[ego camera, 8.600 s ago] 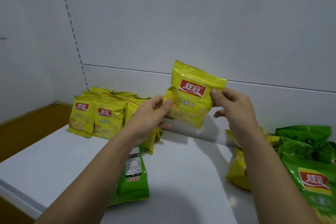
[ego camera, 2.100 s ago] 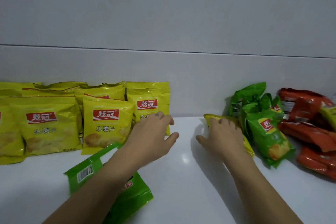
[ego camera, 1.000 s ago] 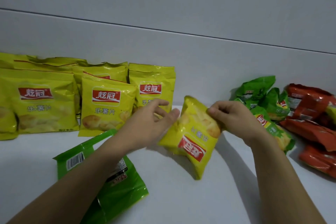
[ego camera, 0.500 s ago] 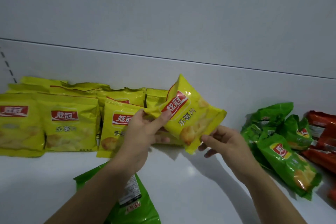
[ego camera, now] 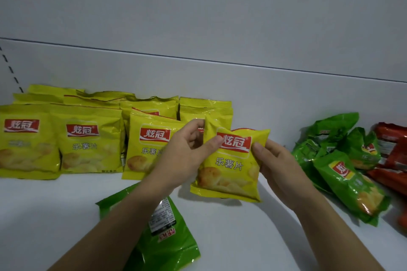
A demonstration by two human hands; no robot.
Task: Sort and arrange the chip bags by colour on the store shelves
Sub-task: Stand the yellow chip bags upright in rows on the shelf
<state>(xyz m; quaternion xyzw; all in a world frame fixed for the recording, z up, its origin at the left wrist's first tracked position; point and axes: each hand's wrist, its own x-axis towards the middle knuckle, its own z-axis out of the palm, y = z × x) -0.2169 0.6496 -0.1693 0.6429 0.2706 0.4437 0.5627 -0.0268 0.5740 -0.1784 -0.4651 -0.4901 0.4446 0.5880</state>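
Note:
I hold a yellow chip bag (ego camera: 229, 167) upright, front facing me, just above the white shelf (ego camera: 231, 233). My left hand (ego camera: 187, 156) pinches its upper left edge and my right hand (ego camera: 275, 165) grips its right side. The bag hangs at the right end of a row of several yellow bags (ego camera: 88, 145) standing against the back wall. A green bag (ego camera: 163, 242) lies back side up under my left forearm. More green bags (ego camera: 350, 182) are heaped at the right.
Red bags (ego camera: 394, 158) lie at the far right edge beside the green heap. The grey back panel (ego camera: 220, 86) rises behind all the bags. A dashed slot line (ego camera: 11, 70) runs along the left corner.
The yellow bag, lifted from the right heap and turned over, has swung from tilted to upright and come down towards the shelf, beside the yellow row. Both hands keep hold of it.

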